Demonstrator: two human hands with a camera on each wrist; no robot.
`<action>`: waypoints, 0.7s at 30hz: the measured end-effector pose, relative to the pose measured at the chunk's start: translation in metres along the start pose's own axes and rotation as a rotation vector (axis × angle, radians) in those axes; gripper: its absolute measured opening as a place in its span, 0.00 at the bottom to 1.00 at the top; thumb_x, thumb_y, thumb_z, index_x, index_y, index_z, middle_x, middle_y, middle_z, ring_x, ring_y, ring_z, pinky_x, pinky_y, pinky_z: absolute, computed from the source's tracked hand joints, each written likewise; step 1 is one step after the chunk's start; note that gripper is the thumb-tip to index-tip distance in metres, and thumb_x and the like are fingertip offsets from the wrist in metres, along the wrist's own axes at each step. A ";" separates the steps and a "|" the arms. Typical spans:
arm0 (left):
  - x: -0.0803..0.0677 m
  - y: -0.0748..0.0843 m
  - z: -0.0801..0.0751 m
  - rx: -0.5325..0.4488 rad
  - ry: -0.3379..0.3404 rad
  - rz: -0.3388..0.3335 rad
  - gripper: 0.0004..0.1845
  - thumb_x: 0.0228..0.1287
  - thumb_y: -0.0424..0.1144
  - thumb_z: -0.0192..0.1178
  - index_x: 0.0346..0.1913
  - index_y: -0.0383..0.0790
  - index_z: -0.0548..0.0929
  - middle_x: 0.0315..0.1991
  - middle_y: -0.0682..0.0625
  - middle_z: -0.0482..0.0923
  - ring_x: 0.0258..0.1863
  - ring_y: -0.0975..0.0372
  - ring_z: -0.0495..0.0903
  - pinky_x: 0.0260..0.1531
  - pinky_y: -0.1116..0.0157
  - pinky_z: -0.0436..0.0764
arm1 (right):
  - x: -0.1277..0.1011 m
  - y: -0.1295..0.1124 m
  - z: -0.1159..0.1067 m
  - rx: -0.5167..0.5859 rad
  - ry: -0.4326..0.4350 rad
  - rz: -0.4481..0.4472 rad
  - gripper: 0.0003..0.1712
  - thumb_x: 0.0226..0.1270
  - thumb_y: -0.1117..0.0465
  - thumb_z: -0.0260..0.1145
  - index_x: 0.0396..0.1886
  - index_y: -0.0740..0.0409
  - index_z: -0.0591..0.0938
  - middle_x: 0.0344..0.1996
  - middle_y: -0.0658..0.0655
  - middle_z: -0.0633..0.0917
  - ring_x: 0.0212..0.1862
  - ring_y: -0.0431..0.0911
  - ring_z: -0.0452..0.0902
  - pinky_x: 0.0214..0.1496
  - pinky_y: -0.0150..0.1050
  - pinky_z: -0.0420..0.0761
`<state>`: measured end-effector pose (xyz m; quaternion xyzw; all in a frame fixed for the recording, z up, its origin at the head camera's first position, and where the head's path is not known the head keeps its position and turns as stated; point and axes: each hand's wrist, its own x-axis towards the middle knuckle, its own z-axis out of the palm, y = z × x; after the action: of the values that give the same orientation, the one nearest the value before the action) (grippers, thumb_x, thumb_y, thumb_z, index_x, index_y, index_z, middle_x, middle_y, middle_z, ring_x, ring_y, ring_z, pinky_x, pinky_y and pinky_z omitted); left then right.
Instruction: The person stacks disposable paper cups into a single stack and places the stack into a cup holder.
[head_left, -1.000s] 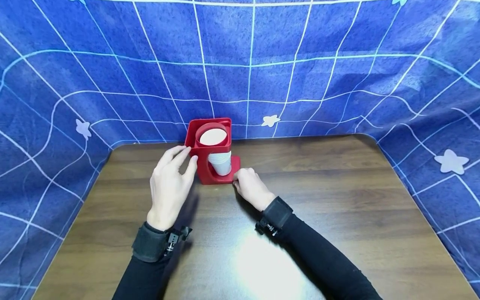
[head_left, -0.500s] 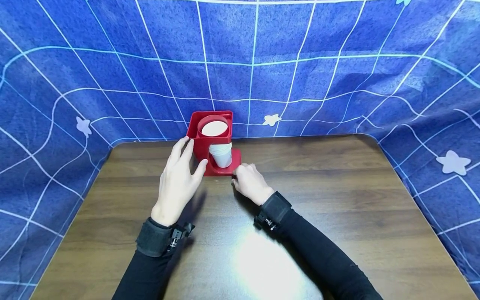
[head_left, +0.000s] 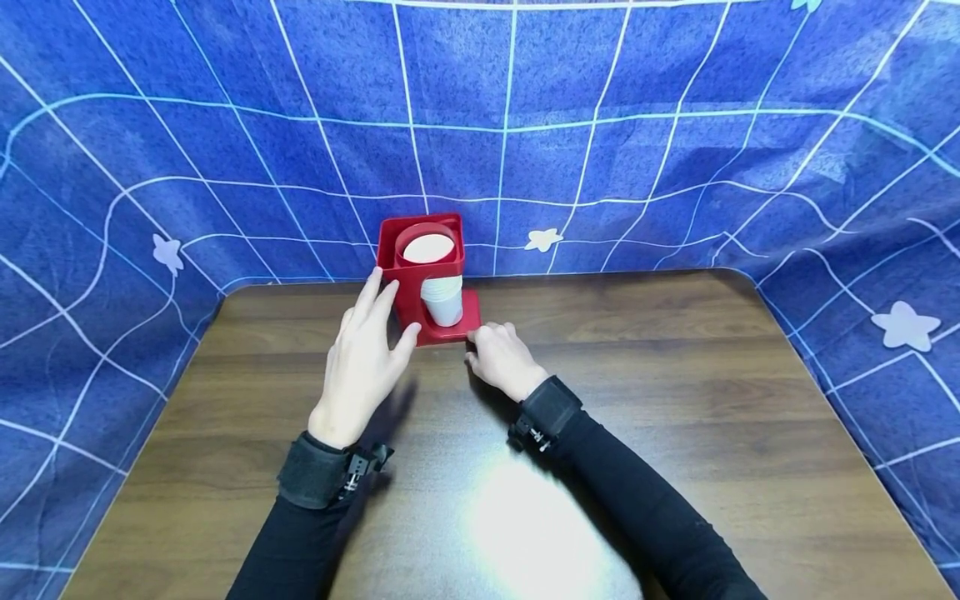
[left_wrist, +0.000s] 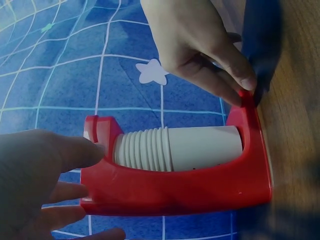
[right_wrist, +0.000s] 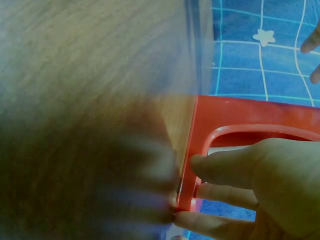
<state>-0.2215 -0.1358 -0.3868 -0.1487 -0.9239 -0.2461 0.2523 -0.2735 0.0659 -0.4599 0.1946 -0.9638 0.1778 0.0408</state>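
Observation:
A red cup holder (head_left: 407, 292) stands upright at the back of the table, left of the middle. Inside it is an upright stack of white disposable cups (head_left: 444, 311), their ribbed rims showing through the opening in the left wrist view. My right hand (head_left: 504, 360) pinches the near right corner of the base between thumb and fingers. At the left side, my left hand (head_left: 360, 367) has its fingers spread and nearly straight, with the fingertips right at the holder's upper edge. In the right wrist view the red holder (right_wrist: 225, 112) is partly covered by the right hand.
The brown wood-grain table (head_left: 675, 400) meets a blue curtain (head_left: 600, 167) with white lines and stars just behind the holder. A bright glare spot lies on the table's front middle. Each wrist wears a black strap with a small camera.
The cup holder has slid back toward the curtain, most of it in the first half second. Both hands have moved forward with it, the left one further and slightly to the right.

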 end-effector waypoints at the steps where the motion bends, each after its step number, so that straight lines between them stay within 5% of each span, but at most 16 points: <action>1: 0.000 0.000 0.001 -0.001 -0.013 0.001 0.33 0.68 0.41 0.67 0.73 0.35 0.72 0.79 0.41 0.61 0.57 0.37 0.77 0.43 0.38 0.84 | 0.000 0.000 0.000 0.003 -0.010 0.011 0.05 0.66 0.60 0.72 0.36 0.57 0.87 0.37 0.60 0.89 0.48 0.56 0.85 0.57 0.52 0.75; 13: 0.004 -0.004 0.001 0.002 -0.110 -0.027 0.36 0.68 0.41 0.67 0.75 0.34 0.68 0.82 0.42 0.52 0.63 0.36 0.74 0.52 0.37 0.82 | 0.001 -0.003 0.001 0.001 -0.098 0.073 0.23 0.69 0.56 0.71 0.61 0.57 0.83 0.53 0.62 0.88 0.57 0.55 0.84 0.61 0.49 0.72; 21: 0.009 -0.011 -0.004 -0.045 -0.184 -0.040 0.38 0.67 0.40 0.67 0.76 0.32 0.65 0.83 0.39 0.47 0.70 0.34 0.66 0.65 0.36 0.71 | -0.002 -0.007 0.002 -0.026 -0.124 0.090 0.13 0.69 0.54 0.70 0.49 0.54 0.86 0.49 0.59 0.90 0.51 0.62 0.80 0.56 0.54 0.81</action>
<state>-0.2314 -0.1459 -0.3831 -0.1578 -0.9402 -0.2570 0.1582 -0.2690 0.0602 -0.4602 0.1610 -0.9745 0.1546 -0.0246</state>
